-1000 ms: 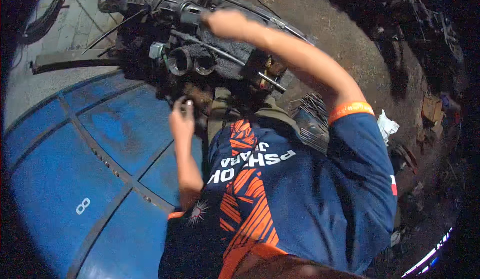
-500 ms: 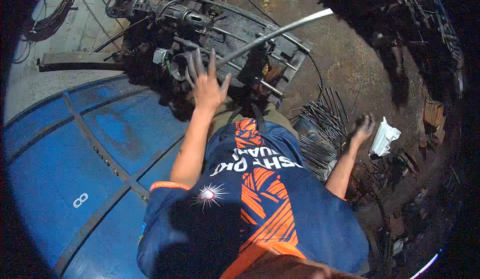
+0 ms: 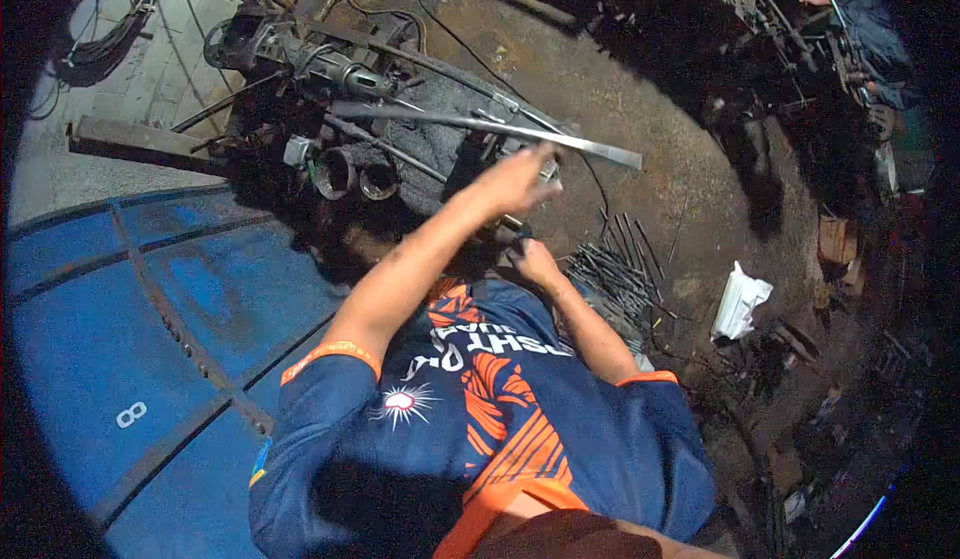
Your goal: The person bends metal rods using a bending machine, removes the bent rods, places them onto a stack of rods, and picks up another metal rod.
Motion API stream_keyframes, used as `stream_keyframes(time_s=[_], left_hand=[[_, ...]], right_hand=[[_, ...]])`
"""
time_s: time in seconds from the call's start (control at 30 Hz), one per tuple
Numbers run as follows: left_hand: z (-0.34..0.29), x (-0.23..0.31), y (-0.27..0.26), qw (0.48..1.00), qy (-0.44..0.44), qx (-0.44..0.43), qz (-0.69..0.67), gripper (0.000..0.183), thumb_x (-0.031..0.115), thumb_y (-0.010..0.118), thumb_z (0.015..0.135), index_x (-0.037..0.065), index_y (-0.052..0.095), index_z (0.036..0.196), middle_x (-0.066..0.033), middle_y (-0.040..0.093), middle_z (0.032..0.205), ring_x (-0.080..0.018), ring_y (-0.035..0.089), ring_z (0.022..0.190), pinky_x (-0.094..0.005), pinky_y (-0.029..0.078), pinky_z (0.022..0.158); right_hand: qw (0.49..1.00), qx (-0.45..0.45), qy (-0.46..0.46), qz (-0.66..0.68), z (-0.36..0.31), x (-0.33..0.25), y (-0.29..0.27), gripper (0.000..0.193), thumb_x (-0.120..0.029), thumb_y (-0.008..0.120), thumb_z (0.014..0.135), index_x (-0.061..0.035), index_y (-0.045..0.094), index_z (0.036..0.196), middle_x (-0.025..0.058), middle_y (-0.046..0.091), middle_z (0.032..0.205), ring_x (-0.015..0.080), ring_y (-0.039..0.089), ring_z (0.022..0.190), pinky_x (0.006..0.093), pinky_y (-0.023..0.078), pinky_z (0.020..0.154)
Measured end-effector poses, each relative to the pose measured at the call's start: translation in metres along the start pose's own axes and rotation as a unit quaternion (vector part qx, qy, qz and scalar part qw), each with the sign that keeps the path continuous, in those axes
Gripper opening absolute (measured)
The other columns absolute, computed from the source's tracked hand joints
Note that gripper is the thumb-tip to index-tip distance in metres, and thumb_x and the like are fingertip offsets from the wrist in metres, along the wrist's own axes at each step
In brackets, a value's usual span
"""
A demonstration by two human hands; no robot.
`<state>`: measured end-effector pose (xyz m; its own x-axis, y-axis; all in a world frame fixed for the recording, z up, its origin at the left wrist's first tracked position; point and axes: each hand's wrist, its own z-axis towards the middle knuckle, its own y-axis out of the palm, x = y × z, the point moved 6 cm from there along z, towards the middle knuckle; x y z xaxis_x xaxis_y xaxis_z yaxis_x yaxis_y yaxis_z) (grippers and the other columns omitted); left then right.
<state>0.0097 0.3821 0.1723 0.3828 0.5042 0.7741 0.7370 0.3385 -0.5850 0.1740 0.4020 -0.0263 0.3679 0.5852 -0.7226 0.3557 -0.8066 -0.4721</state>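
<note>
A long metal bar (image 3: 460, 122) with a bright flat end stretches across the greasy machine (image 3: 425, 94) before me. My left hand (image 3: 518, 181) reaches over the machine's right end, just below the bar. Motion smears its fingers, so whether they hold anything is unclear. Lower down and nearer my body, my right hand (image 3: 538, 261) is closed at the machine's near right corner, its dark fingertips against something small and dark that I cannot make out. Two round metal openings (image 3: 335, 174) show on the machine's near side, left of my hands.
Several thin dark metal rods (image 3: 620, 259) lie heaped on the floor to the right. Beyond them is a crumpled white bag (image 3: 741, 302). Blue metal panel (image 3: 190, 299) fills the left side. A coiled cable (image 3: 105, 24) is at far left, and another person (image 3: 870, 29) appears far right.
My left hand has moved right, across the machine. My right hand has come left from beside the rods to the machine's corner. The bar has swung, its bright end now nearer me.
</note>
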Motion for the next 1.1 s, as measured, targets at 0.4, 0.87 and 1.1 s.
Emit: stream_keyframes(time_s=[0.4,0.87,1.1], left_hand=[[-0.122,-0.063,0.005,0.967,-0.123,0.07,-0.213,0.057,0.004,0.041,0.086,0.0,0.02,0.139,-0.0253,0.041,0.131,-0.035,0.043,0.12,-0.0376,0.033,0.102],[-0.053,-0.227,-0.029,0.73,-0.225,0.338,-0.55,0.024,0.025,0.061,0.083,0.002,0.063,0.089,-0.0025,0.062,0.071,-0.0127,0.056,0.06,-0.0263,0.045,0.056],[0.01,-0.31,0.023,0.679,-0.313,0.147,-0.648,0.036,0.041,0.059,0.084,0.008,0.061,0.098,-0.0068,0.062,0.093,-0.0202,0.059,0.083,-0.0322,0.045,0.069]], right_hand=[[0.98,0.064,-0.068,0.176,0.022,-0.019,-0.039,0.022,-0.016,0.062,0.082,0.0015,0.062,0.096,0.0076,0.063,0.076,0.0142,0.057,0.067,0.0291,0.046,0.062],[0.817,-0.151,0.034,0.556,-0.019,-0.134,-0.077,0.033,-0.031,0.046,0.094,-0.0049,0.049,0.114,0.0044,0.058,0.079,0.0121,0.055,0.065,0.0247,0.047,0.057],[0.935,0.047,0.072,0.343,-0.039,-0.163,-0.107,0.029,-0.026,0.048,0.093,-0.0013,0.054,0.107,0.0015,0.054,0.079,0.0088,0.05,0.068,0.0232,0.042,0.062]])
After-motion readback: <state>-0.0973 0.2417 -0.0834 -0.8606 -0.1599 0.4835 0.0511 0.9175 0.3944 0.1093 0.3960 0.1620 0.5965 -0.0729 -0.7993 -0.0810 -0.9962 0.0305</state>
